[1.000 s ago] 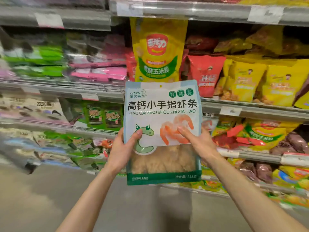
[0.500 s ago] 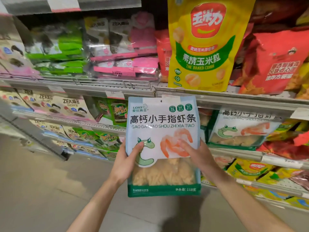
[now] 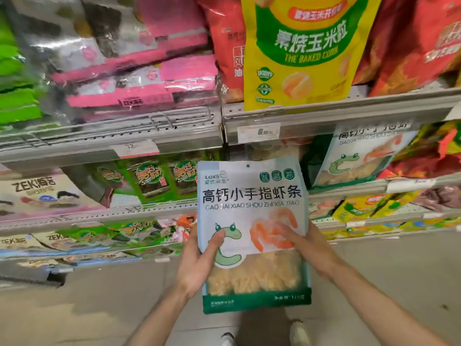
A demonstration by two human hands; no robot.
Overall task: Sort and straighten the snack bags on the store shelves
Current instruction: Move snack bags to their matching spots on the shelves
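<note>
I hold a white and green shrimp-stick snack bag (image 3: 252, 196) upright in front of the shelves. My left hand (image 3: 199, 260) grips its left edge, thumb on the green snake picture. My right hand (image 3: 306, 248) grips its right side, fingers across the printed shrimps. A matching shrimp-stick bag (image 3: 359, 161) stands on the shelf to the right, just behind the one I hold. Above it a tall yellow baked-corn bag (image 3: 299, 53) stands on the upper shelf.
Pink seaweed packs (image 3: 149, 78) and green packs (image 3: 17, 96) lie on the upper left shelf. Red bags (image 3: 409, 41) flank the corn bag. Green seaweed packs (image 3: 159, 178) and ZEK bags (image 3: 37, 196) fill the lower left shelves. Metal shelf rail (image 3: 324, 118) runs above the held bag. Grey floor below.
The view has closed in on the shelves and dropped lower. The held bag now sits lower and nearer the shelf with the matching bag. Both hands keep their grip.
</note>
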